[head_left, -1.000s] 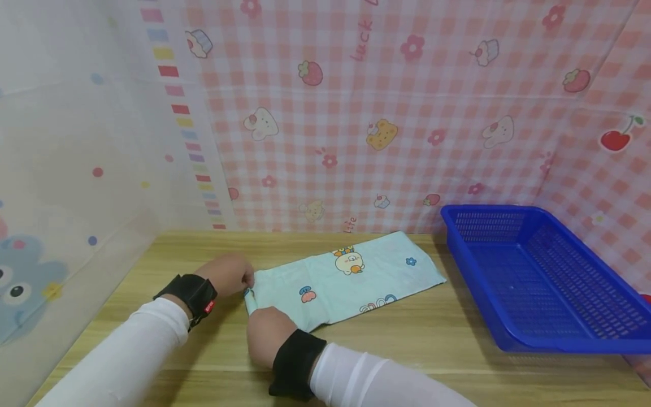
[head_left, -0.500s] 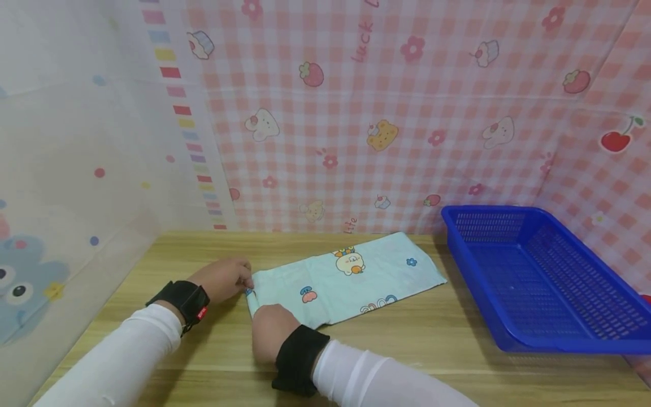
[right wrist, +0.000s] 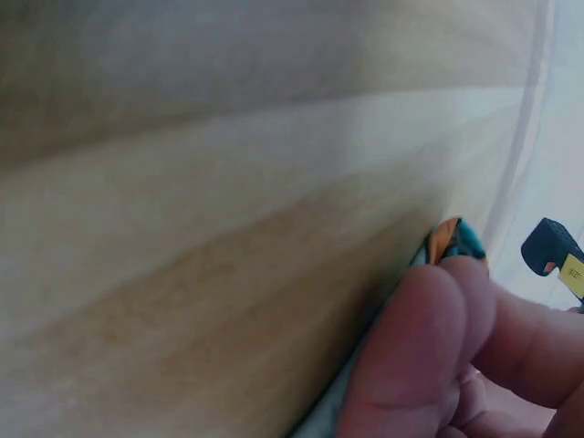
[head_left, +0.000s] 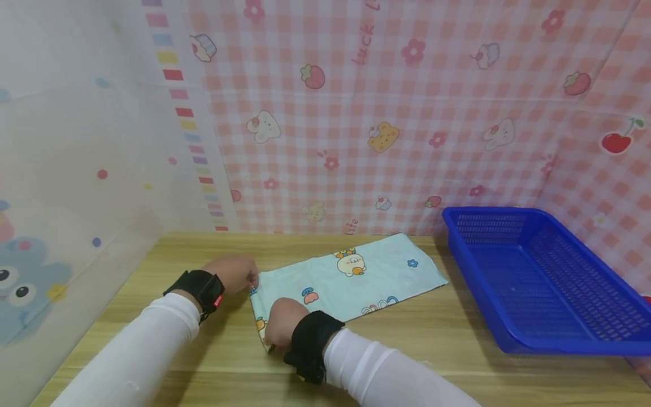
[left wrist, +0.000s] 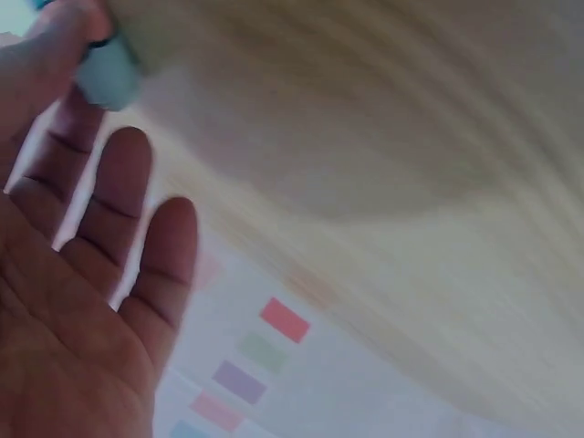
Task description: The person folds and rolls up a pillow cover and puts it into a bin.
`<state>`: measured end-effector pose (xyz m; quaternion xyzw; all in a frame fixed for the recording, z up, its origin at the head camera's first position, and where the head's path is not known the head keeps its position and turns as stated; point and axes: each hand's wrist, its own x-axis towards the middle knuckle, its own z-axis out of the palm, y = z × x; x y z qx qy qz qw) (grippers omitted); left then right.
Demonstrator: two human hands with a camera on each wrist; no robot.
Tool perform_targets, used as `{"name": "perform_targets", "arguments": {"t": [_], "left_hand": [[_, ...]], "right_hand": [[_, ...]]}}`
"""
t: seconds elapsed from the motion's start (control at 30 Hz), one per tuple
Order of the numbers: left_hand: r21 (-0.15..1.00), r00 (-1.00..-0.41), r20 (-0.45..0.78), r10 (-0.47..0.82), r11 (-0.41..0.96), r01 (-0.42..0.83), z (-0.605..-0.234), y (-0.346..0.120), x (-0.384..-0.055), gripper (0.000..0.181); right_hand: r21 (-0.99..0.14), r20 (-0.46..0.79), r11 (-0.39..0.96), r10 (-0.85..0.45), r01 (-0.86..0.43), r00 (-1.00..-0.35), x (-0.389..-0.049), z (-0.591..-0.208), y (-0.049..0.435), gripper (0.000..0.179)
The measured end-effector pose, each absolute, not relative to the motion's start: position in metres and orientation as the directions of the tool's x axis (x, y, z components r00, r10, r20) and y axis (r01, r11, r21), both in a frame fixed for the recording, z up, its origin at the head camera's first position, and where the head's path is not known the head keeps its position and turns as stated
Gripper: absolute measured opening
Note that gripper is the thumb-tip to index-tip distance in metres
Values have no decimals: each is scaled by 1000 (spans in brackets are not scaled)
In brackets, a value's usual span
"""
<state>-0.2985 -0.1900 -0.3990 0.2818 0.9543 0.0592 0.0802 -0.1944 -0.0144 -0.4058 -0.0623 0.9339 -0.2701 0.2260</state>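
A light-blue folded cloth (head_left: 376,271) with a cartoon print lies slantwise on the wooden table. At its far left corner my left hand (head_left: 234,274) holds the edge. The left wrist view shows that corner pinched between thumb and index finger, while the other fingers of the left hand (left wrist: 82,319) extend loosely. My right hand (head_left: 285,325) covers part of the near left end and grips the edge there. In the right wrist view, a bit of orange and teal print sticks out past the pinching fingertips (right wrist: 424,310). A narrow printed strip shows along the left edge between both hands.
A blue plastic basket (head_left: 513,282) with perforated sides stands at the right of the wooden table (head_left: 417,350). A pink checked sheet (head_left: 335,107) hangs behind the table, and a pale printed sheet (head_left: 127,141) hangs at the left.
My right hand has shifted slightly right and away from me along the cloth's left end, and an orange print now shows beside it. My left hand drew back slightly, then returned rightward.
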Motion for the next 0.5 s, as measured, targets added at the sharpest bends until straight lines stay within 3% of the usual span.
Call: {"name": "perform_targets", "arguments": {"t": [0.23,0.5], "left_hand": [[168,-843,-74,532,840,515,-400,-179,-298,27],[177,-773,-1,635,761,625,-411,-197,-297,38]], "right_hand": [[-576,-382,817,-298,-27,-875,-195,-404,-4,30],[-312,-133,880,-414,-358,-901,-178,-410,-20,26]]}}
